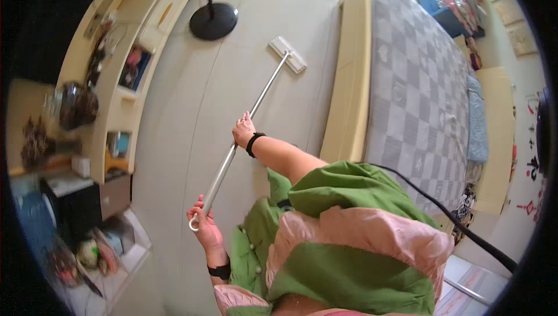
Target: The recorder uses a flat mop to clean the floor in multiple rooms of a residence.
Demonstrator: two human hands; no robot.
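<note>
A flat mop (218, 177) with a long silver pole runs slantwise from my hands to the floor ahead. Its white rectangular head (295, 62) lies on the pale floor, between a bed and a round black base. My right hand (244, 130) is closed around the middle of the pole, a black band on its wrist. Nearer to me, my left hand (207, 229) grips the pole's top end, just by the white hanging loop (194, 223). That wrist also wears a dark band. Green sleeves with pink trim cover parts of my arms.
On the right stands a bed with a cream frame (349, 83) and a grey checked mattress (415, 83). A round black stand base (213, 22) rests on the floor ahead. Cream cabinets (131, 48) with cluttered shelves line the left. A black cable (442, 208) crosses at lower right.
</note>
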